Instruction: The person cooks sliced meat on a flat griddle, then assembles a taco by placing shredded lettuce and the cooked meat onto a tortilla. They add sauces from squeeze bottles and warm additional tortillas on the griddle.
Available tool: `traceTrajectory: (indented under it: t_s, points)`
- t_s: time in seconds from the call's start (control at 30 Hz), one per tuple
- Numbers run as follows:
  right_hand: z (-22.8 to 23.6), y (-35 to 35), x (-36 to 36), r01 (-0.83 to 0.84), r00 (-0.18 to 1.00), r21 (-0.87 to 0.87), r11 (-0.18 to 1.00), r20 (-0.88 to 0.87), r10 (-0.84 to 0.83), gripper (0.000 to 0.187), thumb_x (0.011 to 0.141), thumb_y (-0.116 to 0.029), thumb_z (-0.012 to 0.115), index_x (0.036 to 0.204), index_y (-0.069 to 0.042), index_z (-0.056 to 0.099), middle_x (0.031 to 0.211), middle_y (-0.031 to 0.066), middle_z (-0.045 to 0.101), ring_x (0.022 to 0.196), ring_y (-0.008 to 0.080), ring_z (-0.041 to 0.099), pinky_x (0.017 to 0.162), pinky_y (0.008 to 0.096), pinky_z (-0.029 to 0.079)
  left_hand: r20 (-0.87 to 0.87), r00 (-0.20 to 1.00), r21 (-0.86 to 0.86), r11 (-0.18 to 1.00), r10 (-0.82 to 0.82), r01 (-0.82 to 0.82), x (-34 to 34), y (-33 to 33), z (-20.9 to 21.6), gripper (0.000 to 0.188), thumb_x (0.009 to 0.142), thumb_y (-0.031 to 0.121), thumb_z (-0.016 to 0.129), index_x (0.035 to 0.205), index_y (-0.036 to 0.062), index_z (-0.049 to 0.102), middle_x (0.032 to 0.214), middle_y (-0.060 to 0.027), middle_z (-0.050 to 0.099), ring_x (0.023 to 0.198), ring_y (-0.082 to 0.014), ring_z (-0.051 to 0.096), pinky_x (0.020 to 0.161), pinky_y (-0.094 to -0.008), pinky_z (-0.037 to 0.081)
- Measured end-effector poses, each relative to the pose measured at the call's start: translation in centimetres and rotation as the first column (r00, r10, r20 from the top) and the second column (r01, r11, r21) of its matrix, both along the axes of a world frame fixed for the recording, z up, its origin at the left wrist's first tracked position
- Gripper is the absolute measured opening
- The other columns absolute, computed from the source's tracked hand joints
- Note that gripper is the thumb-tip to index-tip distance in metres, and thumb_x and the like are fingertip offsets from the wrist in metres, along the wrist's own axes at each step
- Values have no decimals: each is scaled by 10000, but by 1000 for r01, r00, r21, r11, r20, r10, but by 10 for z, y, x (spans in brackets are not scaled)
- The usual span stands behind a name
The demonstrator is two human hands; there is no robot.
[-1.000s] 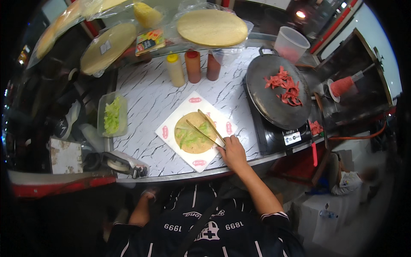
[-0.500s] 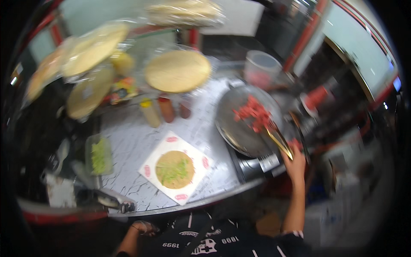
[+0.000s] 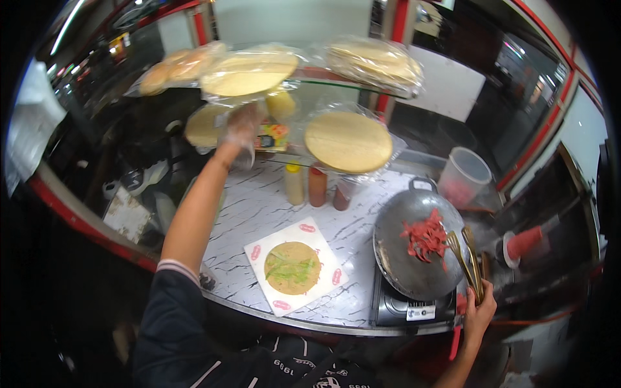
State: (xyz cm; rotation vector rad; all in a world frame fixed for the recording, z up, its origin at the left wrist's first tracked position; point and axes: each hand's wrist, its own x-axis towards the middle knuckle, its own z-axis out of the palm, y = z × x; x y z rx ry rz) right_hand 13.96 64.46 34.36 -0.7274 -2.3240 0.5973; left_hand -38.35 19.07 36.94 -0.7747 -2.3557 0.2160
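1. my right hand (image 3: 480,307) grips the tongs (image 3: 464,265), tips apart, over the pan (image 3: 396,223) just beside the red strips (image 3: 425,236); i'd steady them there while the left reaches.
2. i'd ease the gloved left hand (image 3: 244,129) in low, so it doesn't snag the plastic-wrapped rounds (image 3: 249,71).
3. the flatbread (image 3: 277,257), topped with shredded greens (image 3: 291,273), lies on the paper (image 3: 326,284).
4. the left fingers blur near the colourful packet (image 3: 274,137); i can't tell whether they hold anything.
5. my left arm hides part of the counter (image 3: 239,220).

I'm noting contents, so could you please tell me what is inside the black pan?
Red strips lie around the middle of the pan; the part directly beneath them is covered.
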Motion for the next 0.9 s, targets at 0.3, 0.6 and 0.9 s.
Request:
traceTrajectory:
  t_s: [0.3, 0.6, 0.9]
  points:
    - [-4, -47, 90, 130, 985, -143, 981, -93, -144, 284, 954, -59, 703, 1209, 31, 617, 948, 84, 714, 858, 148, 670, 813, 289, 521, 556, 527, 697, 16, -643, -716, -155, 82, 10, 553, 824, 303, 799, 1287, 38, 652, 1211, -178, 695, 1062, -341, 686, 927, -465, 564]
    - [-26, -59, 129, 225, 953, -207, 952, -159, -259, 297, 986, -72, 682, 1251, 34, 597, 994, 74, 688, 909, 126, 628, 838, 275, 510, 538, 834, 713, 595, -123, -372, -209, 71, -30, 601, 981, 503, 610, 1390, 64, 613, 1416, -174, 626, 1263, -388, 606, 1068, -446, 478]
    - [-17, -68, 108, 92, 970, -272, 958, -192, -147, 320, 983, -80, 691, 1270, 22, 590, 1064, 76, 693, 959, 133, 637, 884, 276, 500, 510, 528, 827, 220, -679, -517, -151, 30, 27, 495, 955, 385, 719, 1293, 32, 637, 1229, -147, 699, 1079, -310, 674, 944, -407, 554]
